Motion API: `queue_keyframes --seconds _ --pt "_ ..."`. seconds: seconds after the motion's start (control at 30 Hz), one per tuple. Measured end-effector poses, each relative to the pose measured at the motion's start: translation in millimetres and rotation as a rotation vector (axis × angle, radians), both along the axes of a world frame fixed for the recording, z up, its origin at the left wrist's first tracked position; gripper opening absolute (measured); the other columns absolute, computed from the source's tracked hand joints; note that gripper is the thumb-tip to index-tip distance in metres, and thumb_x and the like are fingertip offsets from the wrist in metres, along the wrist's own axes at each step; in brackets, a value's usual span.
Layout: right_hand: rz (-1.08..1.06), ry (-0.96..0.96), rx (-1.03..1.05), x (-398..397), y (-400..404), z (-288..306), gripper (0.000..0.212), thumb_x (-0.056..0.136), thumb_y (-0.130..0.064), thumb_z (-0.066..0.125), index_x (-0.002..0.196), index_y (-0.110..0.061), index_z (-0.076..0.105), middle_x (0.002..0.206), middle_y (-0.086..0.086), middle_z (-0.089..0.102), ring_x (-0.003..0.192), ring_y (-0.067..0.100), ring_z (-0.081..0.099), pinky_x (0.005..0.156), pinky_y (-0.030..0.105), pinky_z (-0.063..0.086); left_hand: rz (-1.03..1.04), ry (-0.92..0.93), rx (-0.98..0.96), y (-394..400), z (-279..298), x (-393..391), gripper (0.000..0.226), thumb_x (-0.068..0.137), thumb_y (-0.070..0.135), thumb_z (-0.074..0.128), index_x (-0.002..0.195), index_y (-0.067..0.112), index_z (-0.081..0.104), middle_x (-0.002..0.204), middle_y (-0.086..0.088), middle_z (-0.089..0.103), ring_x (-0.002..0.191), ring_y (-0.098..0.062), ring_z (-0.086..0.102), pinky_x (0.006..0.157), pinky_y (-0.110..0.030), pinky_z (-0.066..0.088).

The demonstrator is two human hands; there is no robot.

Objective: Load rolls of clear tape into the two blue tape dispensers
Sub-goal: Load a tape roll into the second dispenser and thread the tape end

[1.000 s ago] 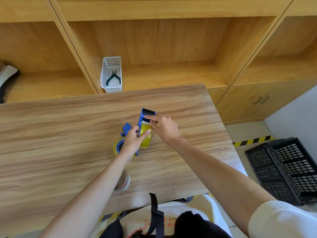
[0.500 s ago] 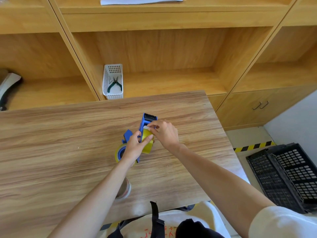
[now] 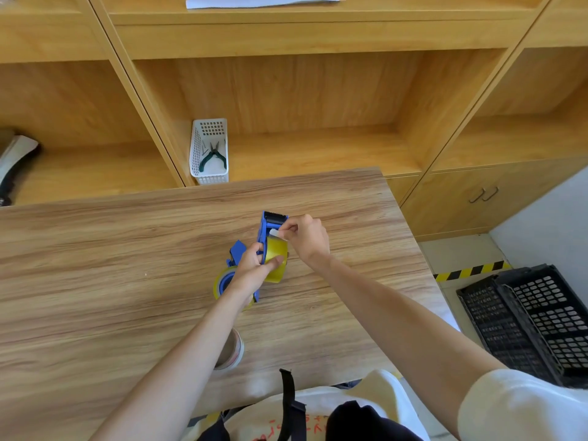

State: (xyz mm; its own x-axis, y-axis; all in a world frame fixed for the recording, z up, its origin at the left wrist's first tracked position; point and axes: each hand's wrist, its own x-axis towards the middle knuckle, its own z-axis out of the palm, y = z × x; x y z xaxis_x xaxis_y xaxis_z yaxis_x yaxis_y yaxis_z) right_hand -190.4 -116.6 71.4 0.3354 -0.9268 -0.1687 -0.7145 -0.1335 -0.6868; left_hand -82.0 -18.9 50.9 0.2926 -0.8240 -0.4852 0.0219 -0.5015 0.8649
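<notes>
A blue tape dispenser (image 3: 269, 226) stands tilted over the middle of the wooden table (image 3: 95, 265), its toothed blade end pointing away from me. A yellowish clear tape roll (image 3: 276, 254) sits in it. My left hand (image 3: 253, 273) grips the dispenser and roll from the left. My right hand (image 3: 305, 238) pinches the roll's loose white tape end near the dispenser's front. A second blue dispenser (image 3: 236, 251) with its own tape roll (image 3: 222, 281) lies on the table behind my left hand, partly hidden.
An empty-looking tape core or roll (image 3: 234, 351) lies under my left forearm near the table's front edge. A white basket (image 3: 208, 151) holding pliers stands on the shelf behind the table. Black crates (image 3: 534, 319) rest on the floor at right.
My right hand's fingers have closed on the tape end near the dispenser's front. The view has tilted upward a little; both hands stay at the dispenser.
</notes>
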Motion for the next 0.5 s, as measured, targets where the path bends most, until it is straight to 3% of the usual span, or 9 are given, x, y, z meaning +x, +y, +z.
queue_keyframes --seconds 0.1,0.23,0.33,0.43,0.5 --pt "-0.008 0.031 -0.027 0 -8 3 0.01 0.086 -0.021 0.068 0.08 -0.025 0.076 0.083 -0.002 0.074 0.083 0.021 0.068 0.073 0.036 0.055 -0.042 0.044 0.004 0 -2 2 0.076 0.078 0.029 0.08 0.14 0.01 0.04 0.12 -0.008 0.069 0.112 -0.024 0.065 0.104 -0.051 0.047" --pt "-0.014 0.077 -0.051 -4 -23 11 0.013 0.085 -0.02 0.066 0.077 -0.026 0.073 0.085 0.0 0.074 0.085 0.025 0.067 0.074 0.037 0.055 -0.136 0.12 -0.019 3 -8 5 0.077 0.075 0.023 0.084 0.139 0.014 0.043 0.122 -0.007 0.069 0.119 -0.025 0.061 0.107 -0.054 0.043" --pt "-0.024 0.064 -0.048 -7 -27 11 0.016 0.085 -0.017 0.066 0.076 -0.028 0.072 0.084 -0.002 0.074 0.085 0.023 0.067 0.072 0.035 0.053 -0.141 0.188 -0.054 3 -7 3 0.087 0.06 0.043 0.088 0.134 0.02 0.048 0.123 -0.002 0.07 0.119 -0.021 0.062 0.109 -0.052 0.041" --pt "0.018 0.057 -0.053 -7 -28 11 0.014 0.085 -0.015 0.065 0.077 -0.025 0.072 0.084 -0.003 0.073 0.084 0.021 0.067 0.072 0.034 0.053 0.018 0.166 -0.021 2 -3 -2 0.096 0.063 0.071 0.074 0.138 0.018 0.046 0.139 0.004 0.054 0.131 -0.021 0.049 0.114 -0.05 0.035" --pt "0.064 0.078 -0.054 -5 -28 12 0.013 0.086 -0.017 0.065 0.08 -0.024 0.073 0.086 -0.005 0.073 0.086 0.02 0.067 0.075 0.035 0.053 0.122 0.098 -0.051 1 -9 -2 0.1 0.065 0.079 0.065 0.133 0.007 0.05 0.141 -0.015 0.053 0.133 -0.033 0.046 0.112 -0.052 0.035"
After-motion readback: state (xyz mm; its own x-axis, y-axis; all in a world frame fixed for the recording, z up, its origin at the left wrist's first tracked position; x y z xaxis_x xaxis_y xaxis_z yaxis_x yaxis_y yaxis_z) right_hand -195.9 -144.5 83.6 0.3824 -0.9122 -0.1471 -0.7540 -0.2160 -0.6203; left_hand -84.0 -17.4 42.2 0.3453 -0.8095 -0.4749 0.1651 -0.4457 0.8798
